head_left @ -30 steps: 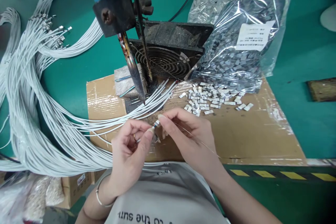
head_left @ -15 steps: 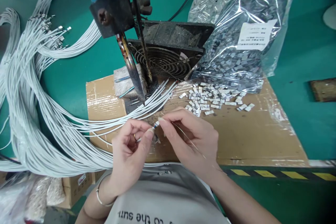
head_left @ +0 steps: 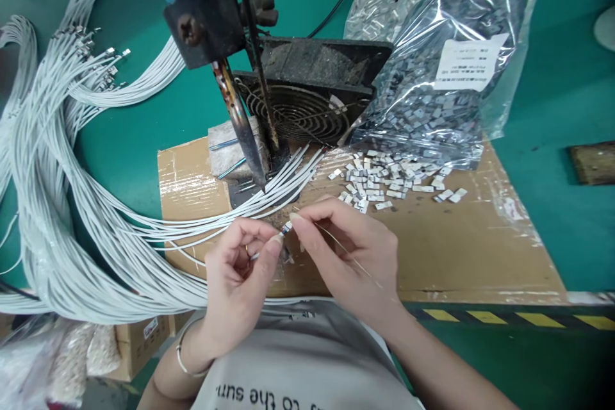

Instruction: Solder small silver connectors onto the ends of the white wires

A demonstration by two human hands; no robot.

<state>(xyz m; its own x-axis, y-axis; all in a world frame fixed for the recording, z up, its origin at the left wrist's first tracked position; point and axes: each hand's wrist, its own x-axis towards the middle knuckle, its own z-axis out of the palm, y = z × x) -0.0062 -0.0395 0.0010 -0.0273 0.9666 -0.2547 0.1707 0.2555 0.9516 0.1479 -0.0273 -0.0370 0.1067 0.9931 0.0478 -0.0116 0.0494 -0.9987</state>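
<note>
Between the thumb and forefinger of my left hand is the end of a white cable, its small coloured wires showing at the tip. A small pale connector piece sits at that tip, between the two hands. My right hand is closed in a pinch on a thin strand of solder wire, which trails back over the palm. Whether the right fingertips also grip the connector piece cannot be made out. Above the hands, a soldering iron with a blue handle points downward in a black clamp.
Behind the iron stands a black fan. Loose metal connector pieces lie on the cardboard, near a clear bag of more. White cable bundles fill the left side. A grey block is beside the iron's tip.
Almost nothing differs. The right hand has shifted very slightly and the solder strand lies a little differently; both hands keep their pinch.
</note>
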